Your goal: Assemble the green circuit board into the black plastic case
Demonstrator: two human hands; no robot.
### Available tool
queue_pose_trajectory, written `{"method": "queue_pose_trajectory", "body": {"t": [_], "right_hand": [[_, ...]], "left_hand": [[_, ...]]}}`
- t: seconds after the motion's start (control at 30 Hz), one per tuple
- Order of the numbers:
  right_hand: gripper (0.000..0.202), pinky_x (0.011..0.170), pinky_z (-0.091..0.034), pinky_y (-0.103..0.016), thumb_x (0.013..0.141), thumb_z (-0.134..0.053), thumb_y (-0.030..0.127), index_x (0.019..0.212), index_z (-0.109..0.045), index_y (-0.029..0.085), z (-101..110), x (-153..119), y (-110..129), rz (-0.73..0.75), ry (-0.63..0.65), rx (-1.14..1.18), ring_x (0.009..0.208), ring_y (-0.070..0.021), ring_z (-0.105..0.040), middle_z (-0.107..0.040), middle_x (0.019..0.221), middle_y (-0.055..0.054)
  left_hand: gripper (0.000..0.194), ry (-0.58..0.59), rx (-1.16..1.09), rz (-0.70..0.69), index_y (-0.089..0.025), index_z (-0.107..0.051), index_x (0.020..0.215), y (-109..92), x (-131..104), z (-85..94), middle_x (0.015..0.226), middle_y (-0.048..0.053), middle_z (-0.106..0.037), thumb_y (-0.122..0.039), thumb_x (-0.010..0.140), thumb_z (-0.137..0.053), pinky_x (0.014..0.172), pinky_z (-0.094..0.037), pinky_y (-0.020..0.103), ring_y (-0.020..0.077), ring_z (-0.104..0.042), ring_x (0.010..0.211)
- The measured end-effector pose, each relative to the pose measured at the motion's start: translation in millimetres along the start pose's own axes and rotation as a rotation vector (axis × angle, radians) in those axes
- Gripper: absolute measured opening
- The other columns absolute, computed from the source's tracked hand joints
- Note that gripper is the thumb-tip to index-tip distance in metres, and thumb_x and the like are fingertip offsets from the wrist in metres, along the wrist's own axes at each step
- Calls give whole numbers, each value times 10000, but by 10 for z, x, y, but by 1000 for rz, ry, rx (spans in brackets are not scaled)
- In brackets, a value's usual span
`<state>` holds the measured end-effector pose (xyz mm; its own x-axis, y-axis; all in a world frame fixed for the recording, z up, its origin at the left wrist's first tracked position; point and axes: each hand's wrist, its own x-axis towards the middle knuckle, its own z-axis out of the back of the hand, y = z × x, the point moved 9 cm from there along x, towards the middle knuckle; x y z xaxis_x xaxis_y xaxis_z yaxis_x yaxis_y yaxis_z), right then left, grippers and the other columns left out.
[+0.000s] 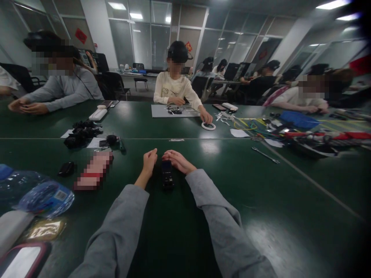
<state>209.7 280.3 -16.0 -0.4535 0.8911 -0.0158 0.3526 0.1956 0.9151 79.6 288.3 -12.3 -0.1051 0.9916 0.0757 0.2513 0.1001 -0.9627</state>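
A small black device (167, 175) with a dark screen at its far end and small light marks lies on the green table in front of me. My left hand (150, 161) is just left of it, apart from it, fingers partly bent and holding nothing I can see. From the right, my right hand (178, 160) reaches over beside the device's far end, its fingers stretched out and close together. Whether those fingertips touch the device I cannot tell. Grey sleeves cover both forearms.
Left of me are a large water bottle (43, 195), a pixelated pink item (94, 170), a black case (66, 168) and black gear (82, 133). A wrench (265, 155) lies right, before cables and tools. Opposite, a co-worker's hand (205, 116) touches a white ring (208, 126).
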Motion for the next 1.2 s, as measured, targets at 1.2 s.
{"method": "queue_pose_trajectory", "body": {"t": [1.2], "right_hand": [[299,613,-344,-256,795,-581,426,689,-399,214,-431,-1186,78,460,-594,-623,624,-120,-385,-404,662,38]], "left_hand": [[400,-73,454,-381,-165,-407,462,-660,-1531,30,472,-31,-345,-324,785,-582,536,-141,280,98,-264,506]]}}
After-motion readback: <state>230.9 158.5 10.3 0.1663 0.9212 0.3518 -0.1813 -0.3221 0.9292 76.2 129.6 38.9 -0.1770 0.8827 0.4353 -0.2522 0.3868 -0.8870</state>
